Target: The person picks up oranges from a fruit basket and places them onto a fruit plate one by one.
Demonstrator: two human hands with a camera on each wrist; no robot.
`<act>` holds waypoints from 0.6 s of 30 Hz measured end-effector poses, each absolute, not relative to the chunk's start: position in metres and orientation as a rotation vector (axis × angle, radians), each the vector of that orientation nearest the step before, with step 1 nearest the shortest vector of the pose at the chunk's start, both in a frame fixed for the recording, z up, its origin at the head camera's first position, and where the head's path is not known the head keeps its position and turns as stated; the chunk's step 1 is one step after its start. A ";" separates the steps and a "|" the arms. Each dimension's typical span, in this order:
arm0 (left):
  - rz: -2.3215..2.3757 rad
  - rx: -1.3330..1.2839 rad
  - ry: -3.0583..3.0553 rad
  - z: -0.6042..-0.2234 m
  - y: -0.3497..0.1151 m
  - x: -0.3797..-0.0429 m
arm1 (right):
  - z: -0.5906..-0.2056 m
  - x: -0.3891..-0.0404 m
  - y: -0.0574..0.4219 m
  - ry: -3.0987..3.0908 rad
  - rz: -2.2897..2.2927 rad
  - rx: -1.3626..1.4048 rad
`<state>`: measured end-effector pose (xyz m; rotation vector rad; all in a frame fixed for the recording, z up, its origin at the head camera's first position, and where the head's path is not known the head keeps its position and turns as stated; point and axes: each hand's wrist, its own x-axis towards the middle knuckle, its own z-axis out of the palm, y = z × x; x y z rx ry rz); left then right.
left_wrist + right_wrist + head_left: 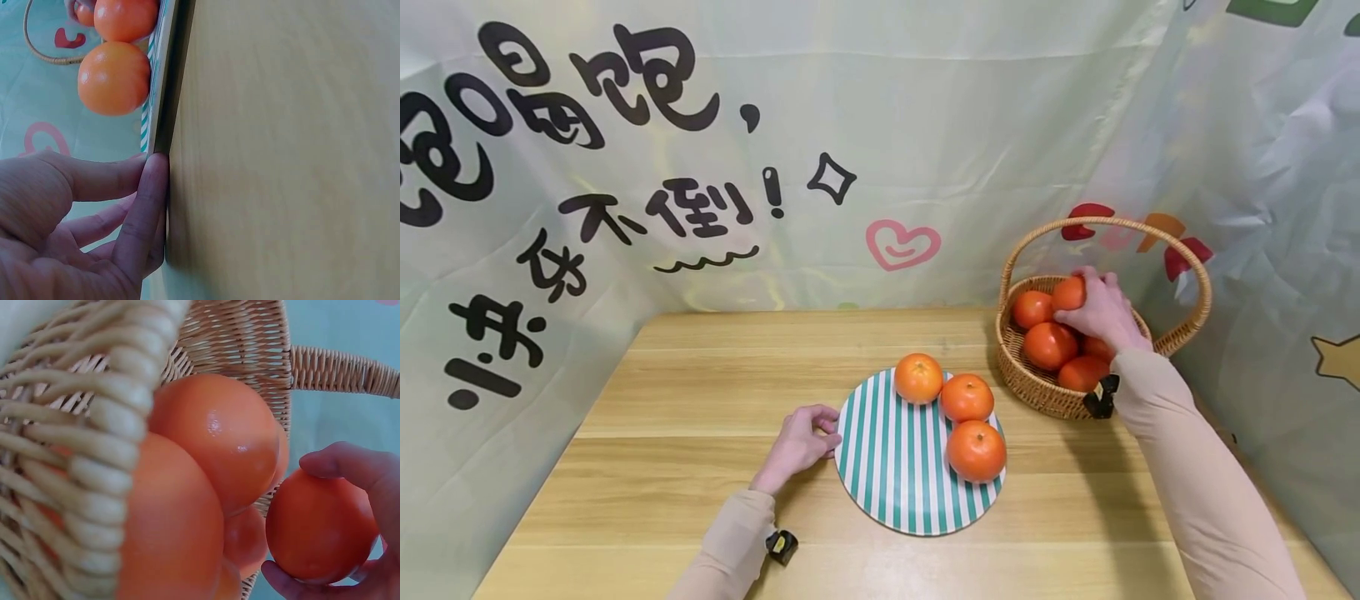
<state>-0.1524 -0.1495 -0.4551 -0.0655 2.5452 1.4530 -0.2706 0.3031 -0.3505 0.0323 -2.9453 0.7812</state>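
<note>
My right hand (pixel 1105 310) grips an orange (pixel 1069 293) with thumb and fingers over the wicker basket (pixel 1037 392). In the right wrist view, that held orange (pixel 322 528) is beside several others heaped in the basket, with the woven rim (pixel 119 394) close to the camera. At the left edge of a round green-and-white striped plate (pixel 895 467), my left hand (pixel 801 442) pinches the rim between thumb and fingers. Three oranges sit along the plate's far and right side: one at the back (pixel 918 378), one beside it (pixel 967 397) and one nearer (pixel 977 451).
The basket's tall handle (pixel 1105 221) arches above my right hand. Printed cloth (pixel 880 125) hangs behind and at both sides of the wooden table (pixel 685 400). Small black devices are strapped at the left wrist (pixel 782 547) and right wrist (pixel 1102 397).
</note>
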 end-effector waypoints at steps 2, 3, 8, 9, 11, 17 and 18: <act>1.450 -0.065 2.547 -0.455 -0.149 -0.153 | -0.352 -0.269 0.304 -2.938 0.795 0.009; 1.450 -0.068 2.546 -0.455 -0.149 -0.153 | -0.352 -0.268 0.304 -2.937 0.806 -0.004; 1.448 -0.071 2.545 -0.456 -0.149 -0.153 | -0.353 -0.260 0.304 -2.896 0.901 -0.034; 1.449 -0.071 2.545 -0.456 -0.149 -0.153 | -0.353 -0.258 0.304 -2.883 0.918 -0.035; 1.450 -0.064 2.549 -0.456 -0.150 -0.152 | -0.353 -0.253 0.304 -2.861 0.936 -0.041; 1.452 -0.065 2.549 -0.456 -0.150 -0.152 | -0.351 -0.243 0.298 -2.809 0.953 -0.061; 1.453 -0.067 2.547 -0.456 -0.150 -0.152 | -0.351 -0.241 0.296 -2.796 0.958 -0.055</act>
